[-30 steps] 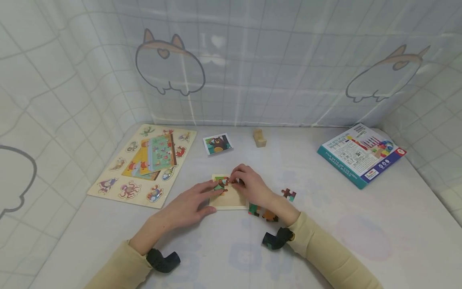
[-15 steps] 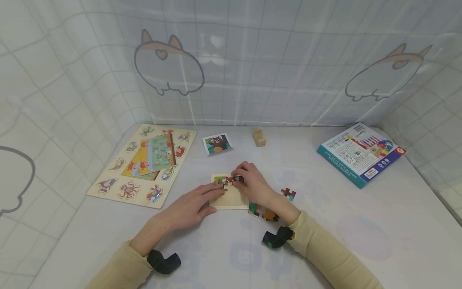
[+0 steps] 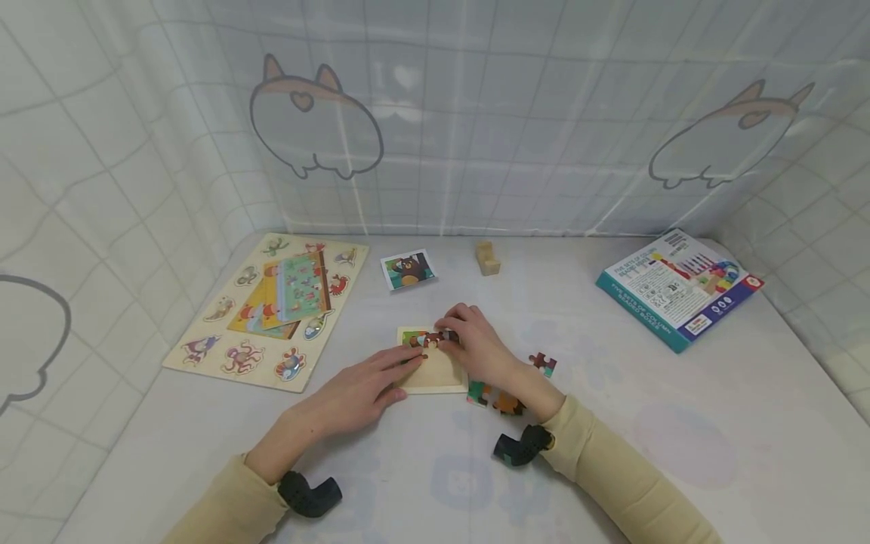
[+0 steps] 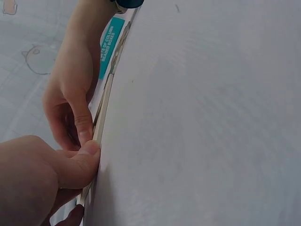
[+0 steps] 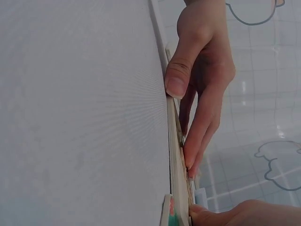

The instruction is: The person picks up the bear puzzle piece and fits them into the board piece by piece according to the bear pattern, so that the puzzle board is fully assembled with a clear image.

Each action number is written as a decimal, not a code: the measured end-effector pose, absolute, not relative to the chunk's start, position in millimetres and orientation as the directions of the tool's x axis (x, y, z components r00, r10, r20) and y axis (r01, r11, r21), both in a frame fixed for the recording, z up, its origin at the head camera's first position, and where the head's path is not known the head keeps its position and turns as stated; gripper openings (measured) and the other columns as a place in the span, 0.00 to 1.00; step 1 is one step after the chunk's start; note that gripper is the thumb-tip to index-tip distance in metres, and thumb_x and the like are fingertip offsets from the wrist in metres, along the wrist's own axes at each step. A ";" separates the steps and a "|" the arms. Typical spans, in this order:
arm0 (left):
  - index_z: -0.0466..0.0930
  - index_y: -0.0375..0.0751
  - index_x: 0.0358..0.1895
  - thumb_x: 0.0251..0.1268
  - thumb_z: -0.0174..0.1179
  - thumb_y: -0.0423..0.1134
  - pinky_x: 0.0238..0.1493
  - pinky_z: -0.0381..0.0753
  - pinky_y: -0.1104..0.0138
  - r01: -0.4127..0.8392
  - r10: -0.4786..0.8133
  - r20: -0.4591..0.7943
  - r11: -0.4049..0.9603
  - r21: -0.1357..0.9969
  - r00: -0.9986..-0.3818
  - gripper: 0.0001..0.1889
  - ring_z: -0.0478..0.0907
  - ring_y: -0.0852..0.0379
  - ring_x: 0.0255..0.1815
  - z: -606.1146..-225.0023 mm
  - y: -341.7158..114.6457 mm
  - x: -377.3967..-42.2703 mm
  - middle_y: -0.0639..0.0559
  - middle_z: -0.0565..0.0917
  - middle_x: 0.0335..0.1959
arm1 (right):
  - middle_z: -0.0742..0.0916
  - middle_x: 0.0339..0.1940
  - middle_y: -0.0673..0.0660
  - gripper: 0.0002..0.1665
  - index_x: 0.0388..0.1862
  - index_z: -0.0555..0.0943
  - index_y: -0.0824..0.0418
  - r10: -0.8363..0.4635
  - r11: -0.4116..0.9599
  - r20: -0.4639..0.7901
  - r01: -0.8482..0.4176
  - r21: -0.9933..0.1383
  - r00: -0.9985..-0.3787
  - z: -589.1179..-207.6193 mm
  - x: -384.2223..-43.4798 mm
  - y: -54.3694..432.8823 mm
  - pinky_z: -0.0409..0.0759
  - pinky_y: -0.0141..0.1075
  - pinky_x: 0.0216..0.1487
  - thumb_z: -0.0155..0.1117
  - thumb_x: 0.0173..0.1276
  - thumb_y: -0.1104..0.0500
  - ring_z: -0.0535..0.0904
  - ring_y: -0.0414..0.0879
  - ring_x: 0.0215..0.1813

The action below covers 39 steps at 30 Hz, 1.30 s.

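A shallow wooden puzzle tray (image 3: 442,378) lies on the table between both hands, with bear-picture jigsaw pieces (image 3: 431,341) along its far side. My left hand (image 3: 353,385) reaches in from the left, its fingers nearly straight and their tips on the pieces. In the right wrist view the left thumb (image 5: 176,84) presses the tray's edge. At the far right corner of the tray, my right hand (image 3: 479,351) pinches a jigsaw piece, mostly hidden by the fingers. Loose jigsaw pieces (image 3: 510,404) lie beside the tray under the right wrist, and one brown piece (image 3: 542,364) lies farther right.
A picture card of a bear (image 3: 409,270) lies beyond the tray, near a small wooden block (image 3: 487,259). To the left is a wooden sea-animal board (image 3: 265,366) bearing colourful cards (image 3: 299,287). A boxed toy set (image 3: 680,287) sits at the back right.
The left fingertips have shifted slightly right over the pieces. The pieces at the tray's far side have moved a little away from me and sit closer to its far rim. The right hand stays nearly still.
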<state>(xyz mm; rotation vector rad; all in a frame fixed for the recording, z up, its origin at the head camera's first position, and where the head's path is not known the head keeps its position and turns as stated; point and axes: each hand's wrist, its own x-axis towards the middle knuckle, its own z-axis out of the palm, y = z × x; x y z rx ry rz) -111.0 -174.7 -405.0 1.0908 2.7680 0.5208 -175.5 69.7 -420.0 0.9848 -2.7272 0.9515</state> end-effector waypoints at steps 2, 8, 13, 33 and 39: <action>0.64 0.44 0.76 0.75 0.57 0.44 0.73 0.68 0.52 0.629 0.676 0.001 0.685 0.368 -0.737 0.30 0.59 0.49 0.79 -405.0 -175.1 -111.1 0.51 0.62 0.79 | 0.81 0.49 0.57 0.13 0.52 0.84 0.64 -0.548 0.601 0.278 -0.603 -0.525 -0.789 -419.7 -175.7 69.5 0.76 0.41 0.48 0.66 0.70 0.61 0.72 0.50 0.48; 0.62 0.45 0.77 0.75 0.56 0.44 0.74 0.66 0.52 0.613 0.671 -0.020 0.688 0.388 -0.741 0.30 0.58 0.50 0.79 -405.7 -175.9 -111.9 0.52 0.60 0.79 | 0.82 0.49 0.58 0.14 0.52 0.84 0.64 -0.546 0.606 0.281 -0.604 -0.519 -0.789 -419.5 -176.0 69.4 0.76 0.41 0.49 0.67 0.70 0.62 0.73 0.50 0.48; 0.60 0.45 0.78 0.76 0.55 0.44 0.75 0.65 0.52 0.603 0.670 -0.038 0.690 0.400 -0.742 0.31 0.56 0.50 0.80 -405.8 -175.4 -112.6 0.52 0.58 0.80 | 0.82 0.50 0.58 0.14 0.52 0.84 0.64 -0.538 0.614 0.271 -0.591 -0.523 -0.799 -418.9 -176.5 69.6 0.77 0.41 0.49 0.67 0.70 0.62 0.73 0.51 0.49; 0.58 0.47 0.79 0.78 0.52 0.42 0.75 0.63 0.50 0.572 0.652 -0.057 0.701 0.425 -0.756 0.30 0.52 0.51 0.81 -407.5 -173.3 -111.3 0.53 0.55 0.81 | 0.83 0.58 0.54 0.19 0.61 0.80 0.62 -0.496 0.579 0.101 -0.416 -0.701 -0.862 -389.3 -170.9 128.3 0.73 0.53 0.69 0.61 0.75 0.57 0.76 0.51 0.65; 0.58 0.45 0.79 0.78 0.51 0.41 0.76 0.62 0.50 0.577 0.653 -0.055 0.702 0.417 -0.755 0.29 0.51 0.51 0.82 -407.9 -171.0 -110.3 0.52 0.54 0.82 | 0.84 0.56 0.56 0.19 0.59 0.81 0.63 -0.486 0.573 0.141 -0.436 -0.694 -0.862 -393.9 -166.6 148.7 0.74 0.55 0.67 0.64 0.72 0.59 0.77 0.54 0.64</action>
